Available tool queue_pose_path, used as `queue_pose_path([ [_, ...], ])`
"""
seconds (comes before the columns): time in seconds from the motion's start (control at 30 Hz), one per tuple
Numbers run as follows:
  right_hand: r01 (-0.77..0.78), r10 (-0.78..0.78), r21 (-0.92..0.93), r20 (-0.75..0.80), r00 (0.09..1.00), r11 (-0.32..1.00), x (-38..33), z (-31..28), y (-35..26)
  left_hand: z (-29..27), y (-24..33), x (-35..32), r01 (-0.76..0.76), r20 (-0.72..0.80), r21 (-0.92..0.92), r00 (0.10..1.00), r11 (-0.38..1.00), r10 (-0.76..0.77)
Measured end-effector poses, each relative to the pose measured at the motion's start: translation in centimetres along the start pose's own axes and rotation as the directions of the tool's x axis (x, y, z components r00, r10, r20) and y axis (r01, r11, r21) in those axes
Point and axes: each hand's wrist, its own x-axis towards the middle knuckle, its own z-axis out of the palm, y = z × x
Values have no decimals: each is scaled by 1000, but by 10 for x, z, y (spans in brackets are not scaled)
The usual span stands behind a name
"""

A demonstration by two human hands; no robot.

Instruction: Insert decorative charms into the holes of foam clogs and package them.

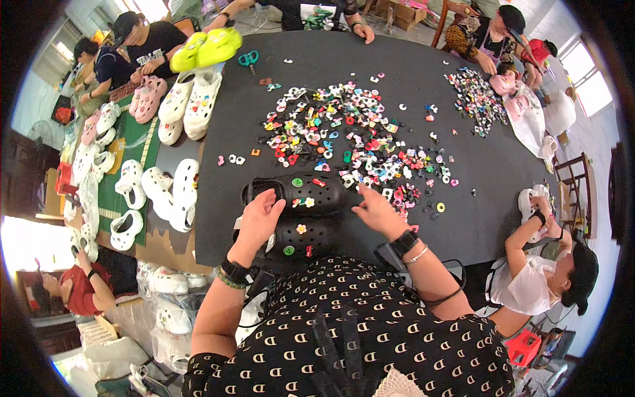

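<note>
Busy workroom, several people seated round a big black worktop [370,63] strewn with a wide heap of small colourful charms [344,132]; white clogs [165,192] and a lime-green pair [206,47] lie along its left side. Near edge, centre: two black clogs side by side, upper black clog [304,195] and lower black clog [301,237], perforated tops with a few charms pushed in, long axes running left-right, heel straps at the left. Left hand [260,217] lies fingers loosely spread on the heel end of both clogs, gripping nothing. Right hand [378,213] hovers half open at the charm heap's near edge, fingertips just beside loose charms; cannot tell if it pinches one.
</note>
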Motion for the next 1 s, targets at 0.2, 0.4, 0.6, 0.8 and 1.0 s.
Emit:
queue_pose_path([
  [0.2,-18,9,85,103,995,996,4,33,-26,0,-3,29,308,185,-65,939,949,-291],
  [0.4,-28,9,83,218,976,996,11,26,-28,9,9,62,543,311,25,794,839,-523],
  [0.6,31,-49,144,126,991,989,7,24,-14,18,-12,76,622,427,-310,766,719,-480],
  [0.8,-56,34,-157,-135,990,986,17,-7,27,19,-10,75,641,463,-408,759,650,-458],
  [1.0,81,-97,-226,-60,993,971,36,-24,40,18,31,66,688,390,-394,726,610,-567],
])
